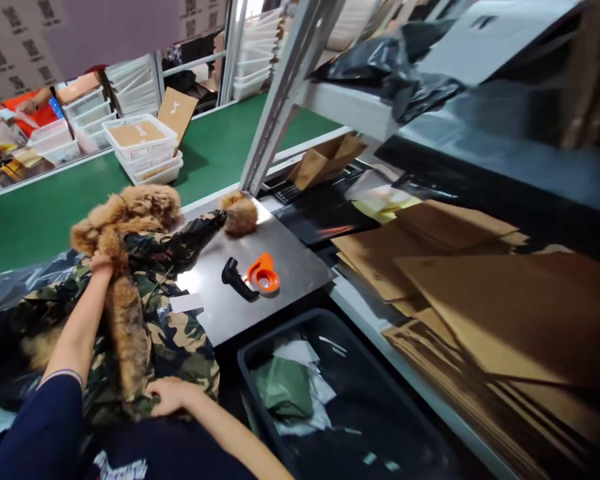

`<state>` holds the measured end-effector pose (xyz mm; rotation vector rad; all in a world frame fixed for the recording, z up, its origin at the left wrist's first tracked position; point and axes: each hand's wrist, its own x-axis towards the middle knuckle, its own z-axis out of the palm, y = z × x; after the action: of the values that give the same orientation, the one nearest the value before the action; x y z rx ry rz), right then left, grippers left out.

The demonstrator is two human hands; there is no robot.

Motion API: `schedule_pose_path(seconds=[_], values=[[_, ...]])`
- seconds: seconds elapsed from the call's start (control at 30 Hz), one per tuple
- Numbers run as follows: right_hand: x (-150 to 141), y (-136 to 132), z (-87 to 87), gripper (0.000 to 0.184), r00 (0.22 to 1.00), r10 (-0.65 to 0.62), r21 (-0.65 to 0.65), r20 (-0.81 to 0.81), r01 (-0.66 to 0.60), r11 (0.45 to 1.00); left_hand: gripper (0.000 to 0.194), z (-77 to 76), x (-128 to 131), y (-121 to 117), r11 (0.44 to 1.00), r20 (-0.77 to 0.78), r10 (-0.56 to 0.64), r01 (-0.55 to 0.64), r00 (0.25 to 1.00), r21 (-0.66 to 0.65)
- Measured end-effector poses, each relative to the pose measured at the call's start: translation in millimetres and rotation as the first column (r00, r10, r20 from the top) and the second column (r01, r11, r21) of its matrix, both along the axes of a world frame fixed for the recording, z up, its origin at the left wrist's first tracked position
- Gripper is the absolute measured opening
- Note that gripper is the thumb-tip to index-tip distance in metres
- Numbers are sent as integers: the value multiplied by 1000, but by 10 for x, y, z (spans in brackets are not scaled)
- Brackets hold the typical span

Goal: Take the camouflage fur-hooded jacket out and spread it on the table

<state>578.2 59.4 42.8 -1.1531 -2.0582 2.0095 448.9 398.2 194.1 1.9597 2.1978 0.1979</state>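
A camouflage jacket [180, 333] with brown fur trim [130, 213] lies on the dark metal table [290, 267] at the lower left. My left hand [101, 262] is closed on the fur trim near the collar. At the near edge, my right hand [167, 395] rests on the jacket's hem with its fingers curled into the cloth. One fur-cuffed sleeve [237, 213] stretches toward the table's far corner.
An orange and black tape cutter [253, 277] and a white label [186, 303] lie on the table. A dark bin [350, 413] with scraps stands below. Flat cardboard [480, 293] is stacked on the right. White baskets [143, 143] sit on a green belt [30, 213].
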Motion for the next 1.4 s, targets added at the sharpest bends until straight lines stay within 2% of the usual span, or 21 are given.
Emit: schedule_pose_path(seconds=[0.07,0.1,0.17,0.23,0.27,0.3,0.33,0.43,0.5,0.53,0.63,0.7,0.73,0.8,0.87,0.97,1.07,1.13,1.23,1.33,1.4], values=[[104,-83,107,61,994,91,48,57,-94,994,58,-87,-89,-214,998,-49,-28,31,998,55],[205,-123,180,67,998,59,73,21,-60,996,62,-107,-126,-345,989,-76,-80,88,994,116],[448,-150,331,59,982,-181,186,-58,189,964,61,-142,-182,-661,926,-139,-260,287,956,246],[656,-65,431,47,890,-456,395,-25,428,813,54,-233,-200,-1017,801,-195,-496,533,846,272],[720,19,447,49,843,-537,509,27,451,734,52,-308,-197,-1188,744,-202,-597,630,776,222],[756,121,438,55,820,-563,595,97,406,694,51,-395,-193,-1339,703,-200,-670,698,715,139],[767,230,410,67,822,-540,638,182,319,700,54,-483,-199,-1464,678,-192,-715,734,672,40],[781,494,291,97,837,-384,596,390,89,798,65,-615,-391,-1653,640,-143,-768,754,624,-147],[909,543,270,89,834,-414,598,364,132,790,59,-510,-756,-1652,657,-115,-751,753,650,-38],[1028,527,292,81,820,-489,624,298,220,750,55,-405,-1013,-1621,695,-109,-707,715,699,73],[1492,391,452,65,602,-796,687,69,550,475,50,-37,-1937,-1425,866,-72,-359,361,930,345],[1707,324,576,62,389,-921,696,10,659,286,51,114,-2482,-1260,942,-94,-101,126,990,312],[1735,324,626,61,328,-945,687,1,687,239,52,135,-2677,-1190,970,-123,-27,56,992,238],[1596,409,696,57,361,-933,626,-7,729,277,56,77,-2874,-1099,999,-193,-29,36,981,30],[1232,598,748,53,513,-857,555,-36,724,410,70,-72,-2854,-1055,989,-241,-111,83,964,-126],[482,988,862,48,702,-708,602,-81,600,526,88,-295,-2688,-1001,989,-338,-94,49,937,-138],[-229,1375,1011,49,832,-553,774,-33,372,513,49,-320,-2663,-916,988,-368,-72,17,927,-151],[-578,1578,1063,53,881,-465,833,84,194,518,34,-158,-2745,-857,985,-355,-86,26,931,-172],[-848,1765,974,70,824,-481,820,300,34,571,40,358,-2912,-818,994,-329,-94,68,940,-87],[-890,1849,702,96,707,-535,713,463,62,698,40,1011,-3069,-847,982,-334,-118,160,935,102],[-903,1891,508,102,727,-491,636,481,96,766,36,1354,-3184,-854,959,-392,-118,207,912,194]])
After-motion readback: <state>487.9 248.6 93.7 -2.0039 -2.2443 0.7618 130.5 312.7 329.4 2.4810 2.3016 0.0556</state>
